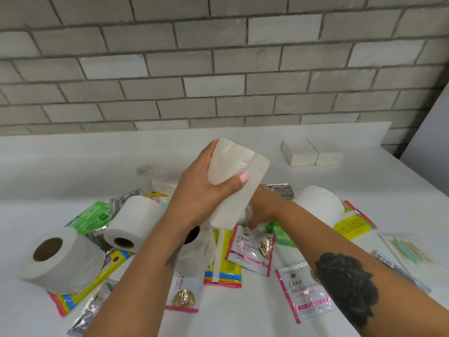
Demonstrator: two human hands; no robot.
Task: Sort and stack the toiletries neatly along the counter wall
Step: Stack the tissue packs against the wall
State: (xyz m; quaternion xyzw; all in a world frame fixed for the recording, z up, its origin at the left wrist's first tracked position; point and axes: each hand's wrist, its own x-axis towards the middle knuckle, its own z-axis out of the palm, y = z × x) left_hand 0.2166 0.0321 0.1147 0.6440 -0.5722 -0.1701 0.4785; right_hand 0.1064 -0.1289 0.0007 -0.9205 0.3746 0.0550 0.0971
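My left hand (pixel 206 188) grips a white wrapped tissue pack (pixel 240 166) and holds it tilted above the pile of toiletries. My right hand (pixel 263 206) reaches under that pack, its fingertips down by a pink Dove sachet (pixel 252 251). The pack hides most of its fingers, so I cannot tell whether they hold anything. Two white tissue packs (pixel 312 152) stand side by side near the tiled wall (pixel 218 69). Toilet rolls lie at the left (pixel 73 263), centre left (pixel 132 220) and right (pixel 318 205).
On the white counter (pixel 73 161) lie more Dove sachets (pixel 306 293), yellow packets (pixel 352 222), a green wipes pack (pixel 90 217), silver sachets (pixel 92 310) and a bag of cotton swabs (pixel 408 251). A small green-and-white item (pixel 144 170) sits behind the pile.
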